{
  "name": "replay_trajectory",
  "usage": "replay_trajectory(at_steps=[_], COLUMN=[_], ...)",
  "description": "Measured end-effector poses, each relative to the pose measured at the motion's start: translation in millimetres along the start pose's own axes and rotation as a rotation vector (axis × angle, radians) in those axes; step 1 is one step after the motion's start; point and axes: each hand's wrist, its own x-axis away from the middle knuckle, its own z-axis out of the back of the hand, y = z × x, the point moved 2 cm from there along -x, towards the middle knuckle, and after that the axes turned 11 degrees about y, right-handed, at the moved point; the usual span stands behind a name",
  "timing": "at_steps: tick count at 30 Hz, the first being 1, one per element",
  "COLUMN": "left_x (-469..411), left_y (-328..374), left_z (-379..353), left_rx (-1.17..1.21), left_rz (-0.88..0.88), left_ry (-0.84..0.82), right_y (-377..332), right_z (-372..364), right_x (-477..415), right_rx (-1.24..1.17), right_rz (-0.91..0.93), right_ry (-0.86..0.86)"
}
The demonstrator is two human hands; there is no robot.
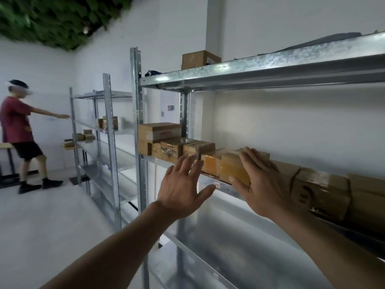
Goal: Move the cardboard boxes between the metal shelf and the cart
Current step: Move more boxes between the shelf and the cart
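The fingers (253,158) of the right hand (264,184) are held straight and close together, laid flat against the right side of a small cardboard box (233,167), with the thumb set at its lower front corner. The fingers (188,163) of the left hand (181,192) are spread wide and are kept just clear of the box's left side, gripping nothing. The box is found on the middle tier of the metal shelf (260,69), at the front edge. A yellowish taped box (210,164) is pressed against its left, and beyond that a stacked row of brown boxes (164,140) is seen. To its right, larger taped cartons (320,190) are lined up closely. One lone box (200,59) is placed on the top tier. The shelving is made of mottled galvanised steel with perforated uprights. Left of the shelf, a person in a red shirt (15,119) is seen reaching toward a second rack (108,113).
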Motion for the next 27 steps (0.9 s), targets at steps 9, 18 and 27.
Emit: replay_trajectory(at_steps=[9, 18, 27], left_x=[-34.6, -89.7, -130.5], left_y=[-117.2, -253.1, -329.2], left_z=[-31.2, -66.8, -92.1], left_rx=[-0.007, 0.0, 0.01], left_rz=[-0.005, -0.044, 0.016], left_ry=[0.084, 0.094, 0.113], right_y=[-49.2, -110.2, -144.5], right_z=[-79.5, -165.3, -225.9], right_x=[-70.7, -151.5, -211.0], right_rx=[-0.028, -0.026, -0.099], right_rz=[0.036, -0.011, -0.059], right_ry=[0.008, 0.037, -0.055])
